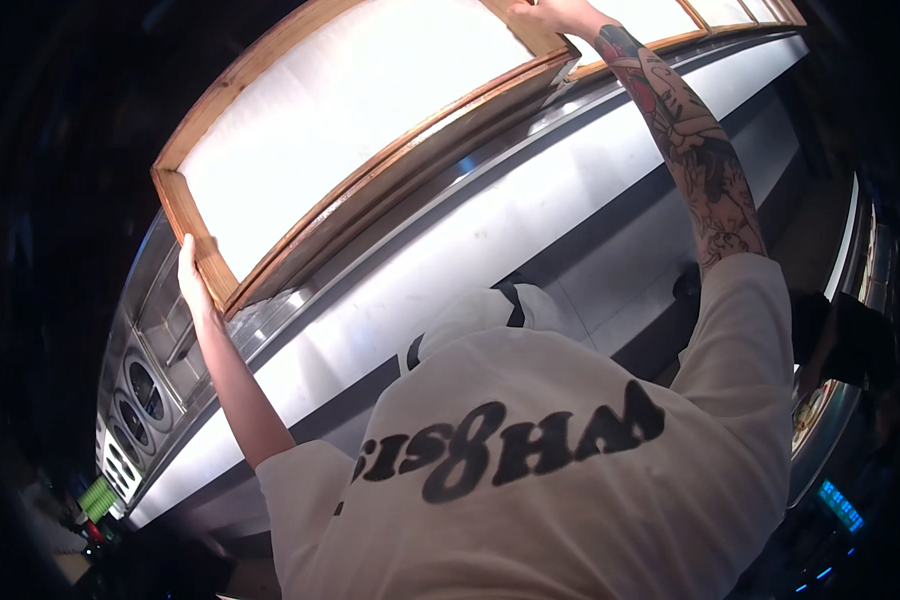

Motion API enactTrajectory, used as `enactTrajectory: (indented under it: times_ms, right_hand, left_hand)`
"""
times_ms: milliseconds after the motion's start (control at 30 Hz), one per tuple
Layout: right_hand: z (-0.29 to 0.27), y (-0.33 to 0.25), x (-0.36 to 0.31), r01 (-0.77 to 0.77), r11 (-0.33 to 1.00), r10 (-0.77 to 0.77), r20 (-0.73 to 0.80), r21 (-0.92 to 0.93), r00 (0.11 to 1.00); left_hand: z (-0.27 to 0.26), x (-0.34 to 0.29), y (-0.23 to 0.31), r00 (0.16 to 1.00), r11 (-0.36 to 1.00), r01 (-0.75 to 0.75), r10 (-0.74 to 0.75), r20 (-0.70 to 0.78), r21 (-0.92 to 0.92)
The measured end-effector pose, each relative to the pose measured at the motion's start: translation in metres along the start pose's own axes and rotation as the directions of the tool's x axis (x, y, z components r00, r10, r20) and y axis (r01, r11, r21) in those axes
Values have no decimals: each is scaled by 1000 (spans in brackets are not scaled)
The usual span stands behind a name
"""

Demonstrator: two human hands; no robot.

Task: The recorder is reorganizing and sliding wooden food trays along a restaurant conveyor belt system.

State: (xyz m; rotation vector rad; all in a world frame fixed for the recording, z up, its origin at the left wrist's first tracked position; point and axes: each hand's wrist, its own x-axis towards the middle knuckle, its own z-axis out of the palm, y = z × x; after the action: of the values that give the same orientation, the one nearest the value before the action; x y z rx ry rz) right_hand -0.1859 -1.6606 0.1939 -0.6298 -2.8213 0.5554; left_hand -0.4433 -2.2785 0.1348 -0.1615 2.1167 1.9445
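A wide, shallow wooden tray (pixel 188 212) with a bright white inside is held out in front of me, tilted across the view, above a steel counter. My left hand (pixel 194 275) presses along the outside of its left end, with the thumb side up against the wood. At the far right corner, my right hand (pixel 558 14) is closed on the rim; the picture's top edge cuts off part of it. The white inside is overexposed, so I cannot make out whether it is a lining or contents.
More wood-framed white trays (pixel 660 42) run on along the counter at the far right. The steel counter front (pixel 585 130) stretches diagonally before me. At the left are round dark openings (pixel 146 388) in a metal top and a green stack (pixel 97 498). A blue-lit panel (pixel 840 505) glows at lower right.
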Motion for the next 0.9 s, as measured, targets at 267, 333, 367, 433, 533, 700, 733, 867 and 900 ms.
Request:
enactTrajectory:
  times_ms: [267, 333, 367, 433, 533, 700, 733, 867, 900]
  right_hand:
    - [15, -34, 26, 79, 996, -78, 48, -31, 996]
    - [21, -48, 44, 117, 992, -115, 69, -36, 991]
    - [26, -59, 54, 139, 990, -136, 80, -33, 987]
    - [39, -75, 69, 183, 983, -180, 106, -25, 978]
    - [58, -92, 84, 248, 969, -245, 155, -1, 957]
    - [62, -52, 98, 75, 971, -26, 213, -228, 977]
    - [64, -44, 101, 94, 970, -43, 224, -223, 974]
    - [73, -37, 101, 86, 988, -67, 152, -127, 986]
    - [67, -39, 102, 34, 988, -8, 175, -148, 985]
  left_hand:
    - [-5, -10, -1, 996, 992, 80, -75, 53, -96]
    - [1, -5, 1, 996, 986, 67, -56, 75, -153]
    - [1, 1, 2, 997, 985, 57, -47, 66, -160]
    - [-4, 8, -4, 995, 991, 47, -35, 96, -122]
    - [-6, -2, -3, 992, 970, 89, -66, 105, -228]
    - [3, 11, -16, 999, 972, -21, 31, 38, -234]
    - [2, 15, -20, 997, 974, -49, 61, 47, -221]
    - [6, 7, -16, 995, 984, -78, 88, 54, -162]
    - [8, 7, -7, 991, 988, -94, 105, 85, -126]
